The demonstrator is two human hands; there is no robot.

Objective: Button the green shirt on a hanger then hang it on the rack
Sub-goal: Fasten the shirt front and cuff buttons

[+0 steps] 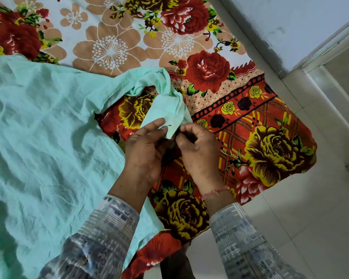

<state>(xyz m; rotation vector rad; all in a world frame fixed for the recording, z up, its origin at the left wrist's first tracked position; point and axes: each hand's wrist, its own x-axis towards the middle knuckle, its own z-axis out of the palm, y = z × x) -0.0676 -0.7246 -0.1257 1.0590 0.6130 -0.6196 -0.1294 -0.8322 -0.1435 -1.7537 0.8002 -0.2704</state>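
Bedsheet (270,109) cloth printed with red and yellow roses and tan blossoms covered the work surface in my remote head view. On it I observed the green shirt (38,121), lying flat and creased over the left half of the scene, from the far left down to the near edge. One shirt sleeve (149,83) ran right from the body, looped over the bedsheet and turned back toward the near side. It ended in the cuff (165,113) at scene centre. A small dark buttonhole (169,125) showed in the cuff close to its near edge.

Left hand (145,150): I recorded it gripping the cuff from the left, with thumb and fingers closed on the cloth at the near edge.

Right hand (197,154): it met the cuff from the right, fingers curled tight, with the fingertips pinched on the cuff edge just beside the buttonhole. Whether a button sat between those fingertips I could not tell. The two hands stood almost fingertip to fingertip over the bedsheet.

A thin red thread (215,192) circled the right wrist. Grey patterned sleeves (109,224) covered both forearms at the near edge.

Right of the bedsheet's hanging corner lay pale floor tiles (300,228). At the far right rose a pale wall (290,21).
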